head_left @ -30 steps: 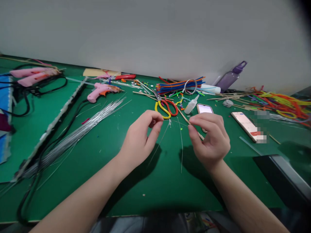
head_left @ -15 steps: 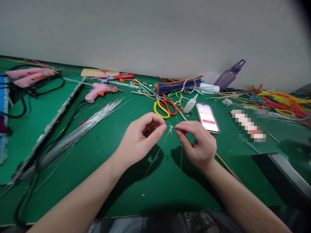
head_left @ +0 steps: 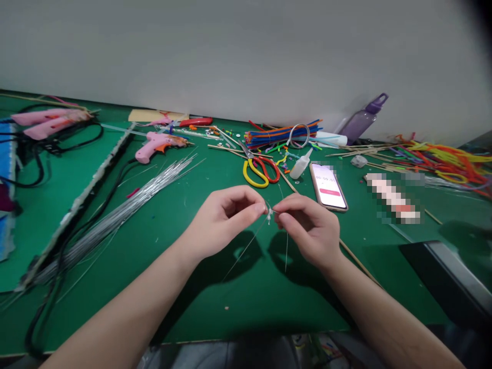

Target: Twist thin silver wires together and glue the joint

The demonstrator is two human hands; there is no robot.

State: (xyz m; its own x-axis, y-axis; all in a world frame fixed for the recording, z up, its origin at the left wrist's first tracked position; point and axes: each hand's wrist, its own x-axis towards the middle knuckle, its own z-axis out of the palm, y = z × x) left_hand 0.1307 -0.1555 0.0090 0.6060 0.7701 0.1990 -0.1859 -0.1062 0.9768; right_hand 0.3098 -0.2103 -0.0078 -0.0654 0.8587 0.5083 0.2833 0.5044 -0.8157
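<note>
Left hand [head_left: 226, 220] pinches thin wire [head_left: 246, 248] between thumb and index finger; right hand [head_left: 313, 228] does likewise, fingertips nearly meeting. Small white piece [head_left: 269, 214] sits between the 2, above counter [head_left: 209, 318]. Both forearms [head_left: 142, 297] angle inward.

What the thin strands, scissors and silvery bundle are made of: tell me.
Thin strands: perhaps metal wire, faintly glinting, though clear plastic is possible.
Scissors: shiny grey blades, likely steel; smooth yellow and red handles, probably plastic.
Silvery bundle: bright glints suggest metal wire.
</note>
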